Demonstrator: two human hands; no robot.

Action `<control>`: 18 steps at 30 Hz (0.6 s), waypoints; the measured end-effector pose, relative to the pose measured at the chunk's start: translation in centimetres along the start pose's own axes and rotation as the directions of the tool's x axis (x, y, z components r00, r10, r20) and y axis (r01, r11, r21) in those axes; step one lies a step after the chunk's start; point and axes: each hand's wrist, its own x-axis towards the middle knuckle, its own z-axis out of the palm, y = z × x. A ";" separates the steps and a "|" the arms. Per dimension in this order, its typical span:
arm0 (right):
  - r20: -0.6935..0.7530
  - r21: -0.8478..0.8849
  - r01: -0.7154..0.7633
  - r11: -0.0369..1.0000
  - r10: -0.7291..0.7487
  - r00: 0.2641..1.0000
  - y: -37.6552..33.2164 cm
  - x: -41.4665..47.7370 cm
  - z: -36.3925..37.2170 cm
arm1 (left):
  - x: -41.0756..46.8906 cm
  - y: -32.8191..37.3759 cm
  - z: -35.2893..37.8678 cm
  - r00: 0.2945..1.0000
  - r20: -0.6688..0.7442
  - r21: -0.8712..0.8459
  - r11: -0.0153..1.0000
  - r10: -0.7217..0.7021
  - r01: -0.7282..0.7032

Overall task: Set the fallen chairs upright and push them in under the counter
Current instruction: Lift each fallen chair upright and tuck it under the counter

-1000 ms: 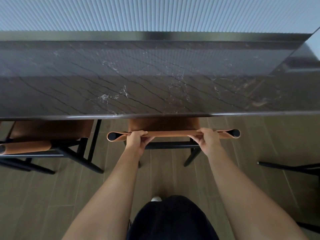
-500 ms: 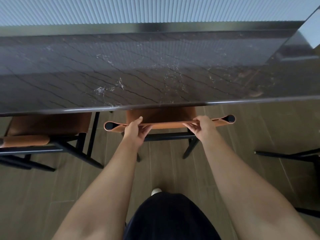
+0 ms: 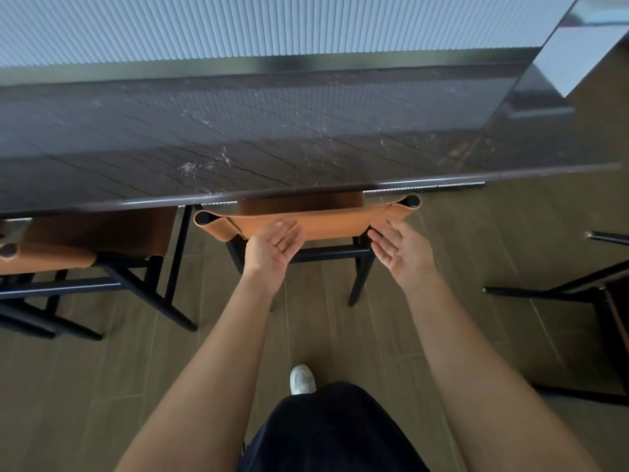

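Under the near edge of the desk [image 3: 306,137], the middle chair [image 3: 326,226] is standing upright, its seat tucked beneath. The left hand [image 3: 274,248] and right hand [image 3: 401,248] are hovering spread, gripping nothing, fingertips at its tan backrest. Another chair [image 3: 531,291] is lying on the floor off the desk's right corner.

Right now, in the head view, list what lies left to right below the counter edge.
Left chair → left hand → right hand → fallen chair. The middle chair spans both hands, so it is left out.
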 end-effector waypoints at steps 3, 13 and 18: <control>0.003 -0.015 0.032 0.999 -0.032 0.999 -0.6 -2.8 -2.4 | -2.6 -1.4 1.2 0.995 0.089 0.162 0.985 0.050 -0.064; -0.011 -0.044 0.134 0.990 -0.135 0.991 -1.3 -10.7 -10.9 | -9.8 -6.0 3.4 0.972 0.230 0.354 0.927 0.037 -0.120; -0.028 -0.040 0.180 0.983 -0.182 0.983 -1.7 -13.1 -13.4 | -11.4 -7.4 5.3 0.961 0.277 0.418 0.900 0.004 -0.124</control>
